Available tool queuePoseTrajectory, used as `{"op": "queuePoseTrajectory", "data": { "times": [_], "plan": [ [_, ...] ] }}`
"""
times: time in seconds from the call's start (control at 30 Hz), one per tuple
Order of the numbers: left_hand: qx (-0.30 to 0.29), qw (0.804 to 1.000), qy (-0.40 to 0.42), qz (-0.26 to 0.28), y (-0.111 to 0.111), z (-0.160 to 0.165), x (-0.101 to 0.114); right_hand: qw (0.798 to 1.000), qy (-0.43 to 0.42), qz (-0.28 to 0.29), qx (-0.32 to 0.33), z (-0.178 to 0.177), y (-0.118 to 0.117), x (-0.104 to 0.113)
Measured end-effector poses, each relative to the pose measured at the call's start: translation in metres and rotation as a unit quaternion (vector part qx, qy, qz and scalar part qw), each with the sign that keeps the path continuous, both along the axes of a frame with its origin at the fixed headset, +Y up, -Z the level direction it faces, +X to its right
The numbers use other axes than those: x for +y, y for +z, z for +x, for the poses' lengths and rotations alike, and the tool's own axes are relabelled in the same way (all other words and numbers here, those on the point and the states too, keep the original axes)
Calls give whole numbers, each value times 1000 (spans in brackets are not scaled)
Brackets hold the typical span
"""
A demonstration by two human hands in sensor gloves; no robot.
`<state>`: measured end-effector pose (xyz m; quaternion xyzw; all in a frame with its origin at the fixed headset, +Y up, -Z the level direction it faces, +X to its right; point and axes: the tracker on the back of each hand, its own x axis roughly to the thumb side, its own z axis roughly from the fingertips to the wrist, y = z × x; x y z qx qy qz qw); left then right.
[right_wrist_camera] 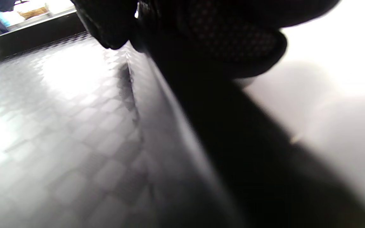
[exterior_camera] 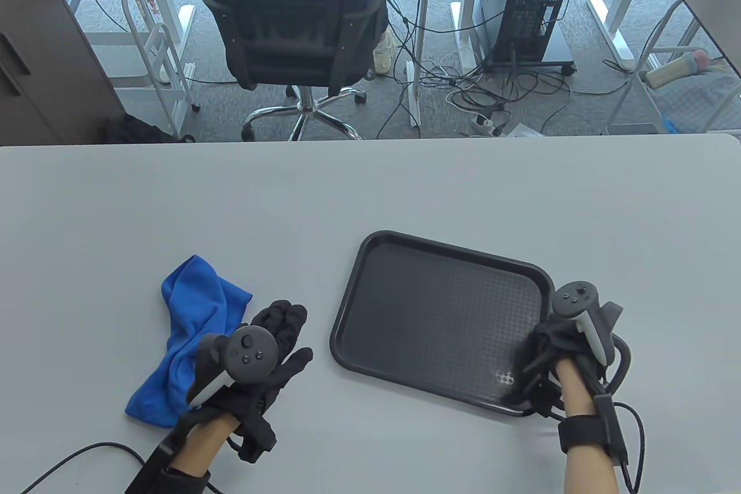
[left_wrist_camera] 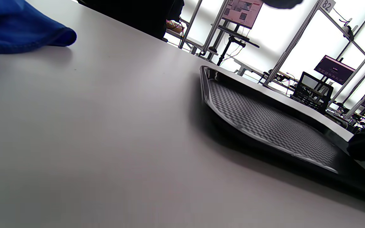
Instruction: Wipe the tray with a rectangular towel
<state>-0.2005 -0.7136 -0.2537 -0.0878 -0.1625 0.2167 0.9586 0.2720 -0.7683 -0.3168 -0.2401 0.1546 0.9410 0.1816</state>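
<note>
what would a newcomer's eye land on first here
Probably the bright blue towel, crumpled on the grey table at the near left, with the left hand beside it. Next, the dark tray at the near right, the right hand gripping its near right corner.

Table view looks down from above; left wrist view skims low across the table toward the tray; right wrist view hugs its rim.
</note>
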Motion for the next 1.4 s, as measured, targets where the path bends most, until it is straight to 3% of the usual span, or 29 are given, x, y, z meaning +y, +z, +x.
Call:
{"op": "queuePoseTrajectory", "data": {
  "times": [0.37,0.7,0.9,1.07,1.2,1.33,1.4],
  "plan": [
    [-1,1000,-4,-1,0,1,-1,993,-19,10,112,-69,-2,-3],
    [3,1000,-7,-5,-1,1,-2,984,-20,9,174,-108,6,-4],
    [91,996,-10,9,-8,-23,6,984,-9,5,177,-114,8,-4],
    [228,973,-27,-23,-19,-76,4,985,-18,4,172,-112,9,-4],
    [332,935,-36,-122,-21,-116,-11,985,-18,2,170,-113,9,-3],
    [380,900,-67,-201,-19,-134,-25,986,-21,0,167,-112,9,-3],
    [387,892,-77,-219,-20,-137,-33,986,-23,-2,166,-112,9,-3]
  ]
}}
